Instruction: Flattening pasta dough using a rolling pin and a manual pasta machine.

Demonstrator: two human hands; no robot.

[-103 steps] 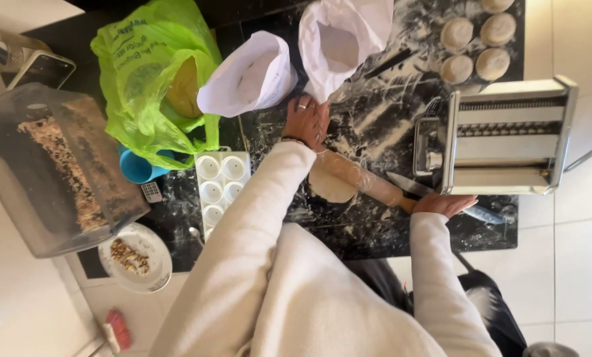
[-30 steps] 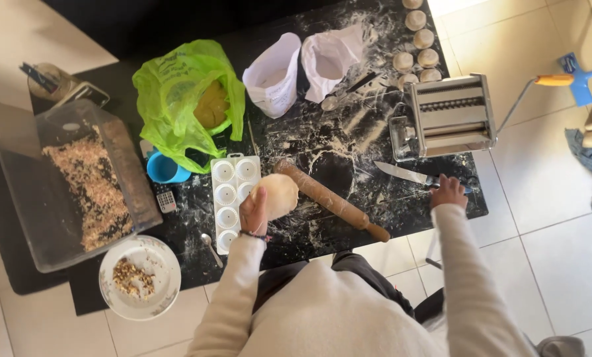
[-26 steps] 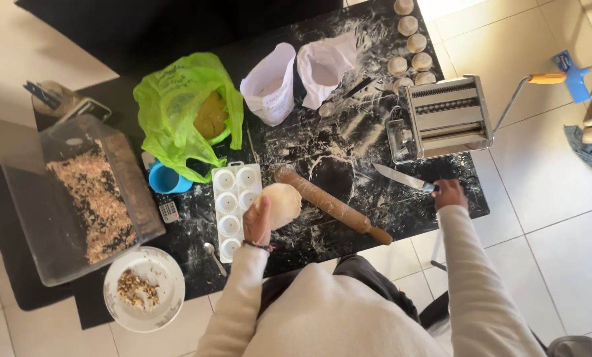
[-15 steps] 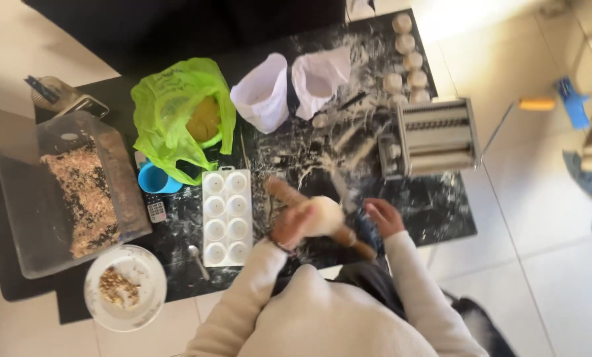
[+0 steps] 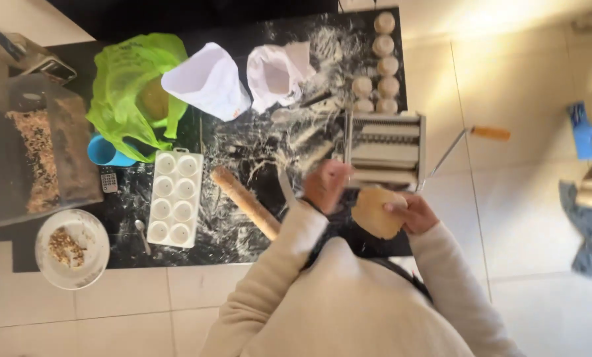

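Observation:
My right hand (image 5: pixel 411 211) holds a flattened piece of pale dough (image 5: pixel 375 211) just in front of the metal pasta machine (image 5: pixel 383 149). My left hand (image 5: pixel 326 185) hovers blurred beside the machine's left end, holding nothing that I can make out. A wooden rolling pin (image 5: pixel 244 201) lies diagonally on the floured black counter (image 5: pixel 217 145), left of my left arm. A knife blade (image 5: pixel 286 188) lies near my left wrist.
Several dough balls (image 5: pixel 378 66) sit behind the machine. Two white flour bags (image 5: pixel 243 79), a green plastic bag (image 5: pixel 134 96), a blue cup (image 5: pixel 104 152), a white mould tray (image 5: pixel 174 198), a clear container of crumbs (image 5: pixel 38 155) and a white bowl (image 5: pixel 71 248) fill the left side.
The dough went from my left hand near the mould tray across to my right hand by the pasta machine. Both hands moved right; the rolling pin stayed on the counter.

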